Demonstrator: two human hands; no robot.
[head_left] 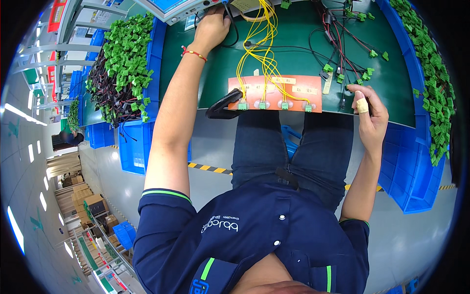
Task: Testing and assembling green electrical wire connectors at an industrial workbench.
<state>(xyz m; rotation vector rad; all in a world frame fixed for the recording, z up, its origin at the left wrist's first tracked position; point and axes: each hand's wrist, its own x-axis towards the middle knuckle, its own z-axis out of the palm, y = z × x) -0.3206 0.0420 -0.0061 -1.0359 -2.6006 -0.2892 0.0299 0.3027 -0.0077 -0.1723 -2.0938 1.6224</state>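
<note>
At the top of the head view, my left hand reaches up to the front of a white instrument with a screen. Its fingertips are partly hidden there, beside a black cable. My right hand, with beige tape around one finger, is at the table's near edge. Its thumb and forefinger close together by a dark wire end too small to make out. Between my hands lies an orange board with several green connectors along its near edge, from which yellow wires run up toward the instrument.
Red and black cables with green connectors lie on the green table. Blue bins heaped with green-ended cables flank it, left and right. A black handle-like object overlaps the board's left corner.
</note>
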